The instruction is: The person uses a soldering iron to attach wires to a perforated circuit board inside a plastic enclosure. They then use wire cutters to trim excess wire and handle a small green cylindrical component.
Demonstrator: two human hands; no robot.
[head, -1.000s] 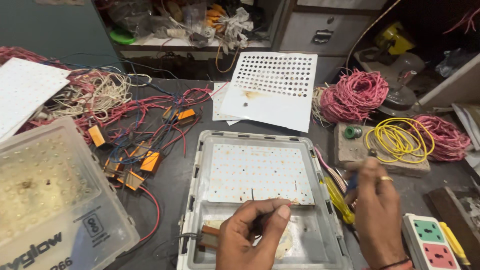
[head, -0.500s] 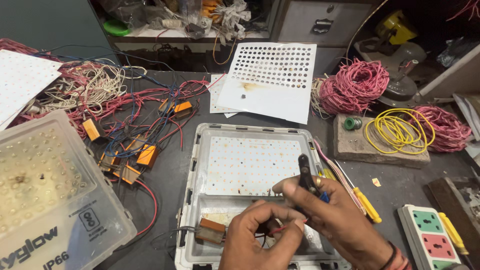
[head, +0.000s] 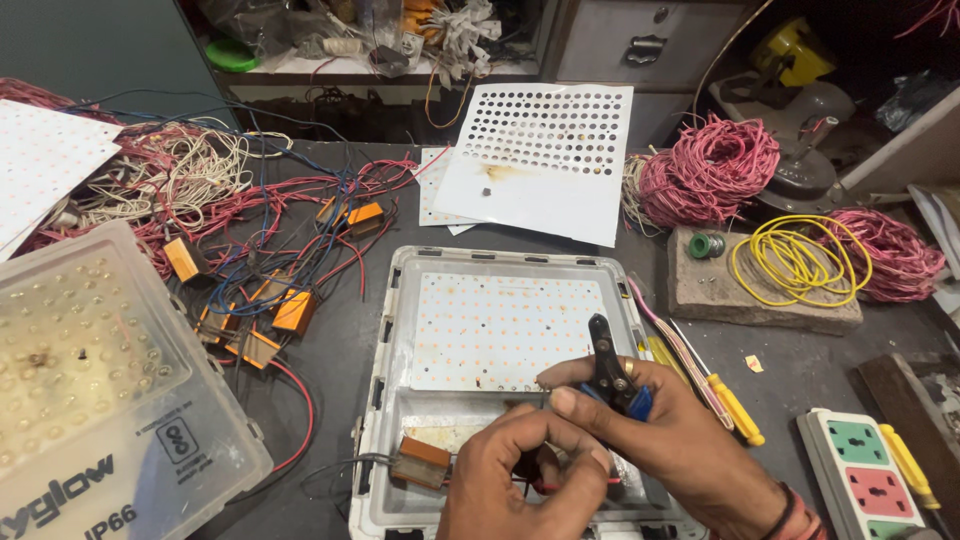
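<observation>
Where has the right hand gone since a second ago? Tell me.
Yes, it moved. The right hand left the table edge beside the green-and-red socket strip and came leftward over the grey metal lamp housing, now holding black pliers.

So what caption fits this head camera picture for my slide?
Two hands, right hand with black pliers, left hand pinching wire, over an open grey lamp housing.

Dark worktop (head: 340, 400) w/ cluttered shelf (head: 330, 60) behind, grey metal cabinet (head: 640, 40) at back, dim light.
</observation>
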